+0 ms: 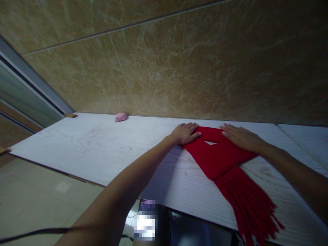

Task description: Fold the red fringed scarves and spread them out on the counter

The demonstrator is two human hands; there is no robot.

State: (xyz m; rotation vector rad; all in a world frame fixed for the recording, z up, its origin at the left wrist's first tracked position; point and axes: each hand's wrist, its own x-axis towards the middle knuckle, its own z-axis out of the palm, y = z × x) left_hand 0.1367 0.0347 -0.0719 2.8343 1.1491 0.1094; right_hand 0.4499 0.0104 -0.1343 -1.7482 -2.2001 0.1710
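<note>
A red scarf (215,157) lies looped on the white tabletop, its two sides crossing toward me. Its long fringe (248,198) spreads to the lower right, reaching the table's front edge. My left hand (185,133) rests flat on the loop's upper left corner, fingers stretched toward the wall. On the loop's upper right side lies my right hand (241,136), palm down with the fingers extended. Between the two hands, the scarf's back strip runs across, and a small gap of white table shows below it.
The white wood-grain table (84,147) runs along a brown marbled wall (179,68). A small pink object (121,117) sits against the wall at left. A metal-framed glass panel (28,78) stands at far left. Below the front edge are a blurred-out bright patch (145,223) and a black cable (38,232).
</note>
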